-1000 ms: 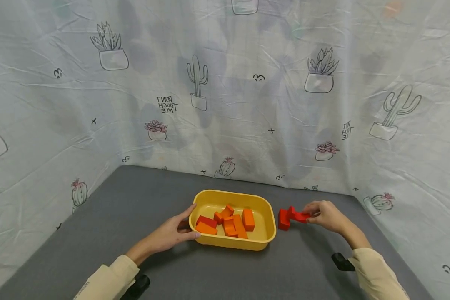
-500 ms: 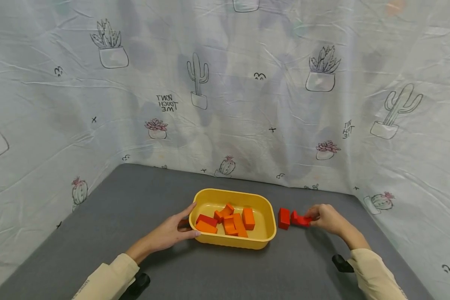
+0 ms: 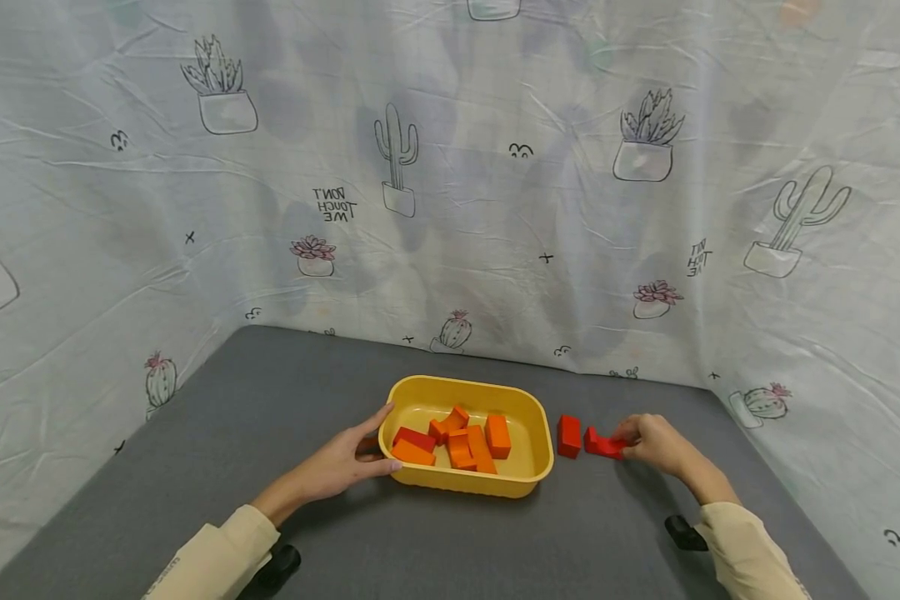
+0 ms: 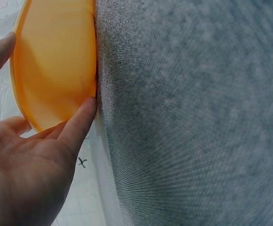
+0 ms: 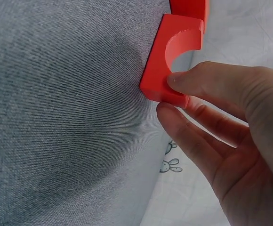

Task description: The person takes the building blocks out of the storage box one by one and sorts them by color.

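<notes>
A yellow plastic bin (image 3: pixel 461 481) stands on the grey table, holding several orange blocks (image 3: pixel 498 437) and one red block (image 3: pixel 416 439). At its left end, my left hand (image 3: pixel 342 460) holds it with thumb and fingers spread around the wall; the left wrist view shows the fingertips against the outer side of the bin (image 4: pixel 56 56). To the right of the bin, my right hand (image 3: pixel 657 442) pinches a red arch block (image 5: pixel 157 70) by one end between thumb and fingers. The block's long side is on the table and its round notch faces up.
Another red block (image 3: pixel 568 437) stands between the bin and the arch block, close to both. Grey cloth covers the table (image 3: pixel 495 550). White printed curtains (image 3: pixel 480 275) rise behind it and at both sides.
The red arch block was tilted and raised against the standing red block; my right hand has lowered it level onto the table and slightly right. My left hand stays at the bin.
</notes>
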`<state>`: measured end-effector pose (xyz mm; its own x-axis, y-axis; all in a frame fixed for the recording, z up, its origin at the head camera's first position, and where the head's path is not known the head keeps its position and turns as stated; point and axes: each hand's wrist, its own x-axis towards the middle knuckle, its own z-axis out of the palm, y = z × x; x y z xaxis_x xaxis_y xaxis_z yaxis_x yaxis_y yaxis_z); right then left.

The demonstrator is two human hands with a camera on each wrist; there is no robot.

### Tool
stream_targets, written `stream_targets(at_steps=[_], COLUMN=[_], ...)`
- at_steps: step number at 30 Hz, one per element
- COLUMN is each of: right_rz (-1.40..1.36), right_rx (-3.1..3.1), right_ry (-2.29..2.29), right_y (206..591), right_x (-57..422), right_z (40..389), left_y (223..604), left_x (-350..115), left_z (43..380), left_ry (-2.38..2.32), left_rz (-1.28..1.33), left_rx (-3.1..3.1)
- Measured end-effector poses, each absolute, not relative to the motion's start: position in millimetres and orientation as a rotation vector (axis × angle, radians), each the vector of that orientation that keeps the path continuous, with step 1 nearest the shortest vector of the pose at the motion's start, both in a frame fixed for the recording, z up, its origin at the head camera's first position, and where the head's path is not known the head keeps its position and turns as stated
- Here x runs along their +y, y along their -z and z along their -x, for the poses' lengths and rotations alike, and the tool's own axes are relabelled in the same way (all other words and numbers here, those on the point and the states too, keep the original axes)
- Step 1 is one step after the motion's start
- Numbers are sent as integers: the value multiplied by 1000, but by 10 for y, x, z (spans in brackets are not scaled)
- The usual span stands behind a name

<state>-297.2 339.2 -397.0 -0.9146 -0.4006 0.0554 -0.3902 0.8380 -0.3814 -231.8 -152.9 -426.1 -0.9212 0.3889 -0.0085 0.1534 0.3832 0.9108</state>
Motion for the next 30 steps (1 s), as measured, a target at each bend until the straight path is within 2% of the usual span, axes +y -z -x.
stream_targets(at_steps=[11,30], right_rz=[647,626], right_rx=[2983,3044], right_ry=[623,563], right_y=[3988,3759], right_x=[3362,3026], right_z=[2939,2853], left_y=[4247,4205], left_x=[-1538,-1520], left_z=[2302,2284], left_ry=[-1545,-1510], left_rz=[-467,-448], left_rx=[2441,2475])
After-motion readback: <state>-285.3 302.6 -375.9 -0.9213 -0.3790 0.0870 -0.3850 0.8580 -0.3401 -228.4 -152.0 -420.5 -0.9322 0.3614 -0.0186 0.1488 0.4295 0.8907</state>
